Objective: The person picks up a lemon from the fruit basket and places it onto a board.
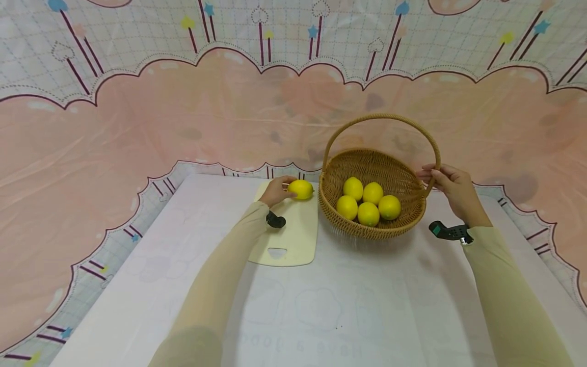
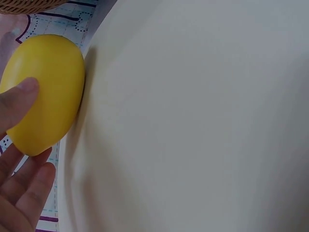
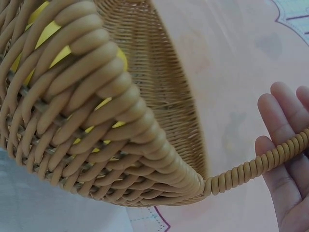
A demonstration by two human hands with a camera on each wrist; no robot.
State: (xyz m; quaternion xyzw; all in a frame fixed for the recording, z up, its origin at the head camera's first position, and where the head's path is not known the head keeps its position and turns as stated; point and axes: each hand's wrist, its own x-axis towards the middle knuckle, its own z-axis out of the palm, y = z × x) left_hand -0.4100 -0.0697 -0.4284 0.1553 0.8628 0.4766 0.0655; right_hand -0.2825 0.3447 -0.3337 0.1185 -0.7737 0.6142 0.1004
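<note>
My left hand (image 1: pixel 277 191) holds a lemon (image 1: pixel 301 189) at the far end of a cream cutting board (image 1: pixel 293 234). In the left wrist view the thumb lies on the lemon (image 2: pixel 48 92), with the fingertips by its lower end. A wicker basket (image 1: pixel 373 232) stands right of the board, its tall handle (image 1: pixel 382 116) arching over it. Inside sit several more lemons (image 1: pixel 368 214). My right hand (image 1: pixel 454 188) is at the right side of that handle. Its fingers extend fairly straight behind the handle (image 3: pixel 241 175); the thumb is hidden in the right wrist view.
A white cloth with faint print covers the table (image 1: pixel 367 306). Behind it hangs a pink and white patterned curtain (image 1: pixel 238 112), which also borders the table's sides. The board's handle slot (image 1: pixel 277 252) faces the near side.
</note>
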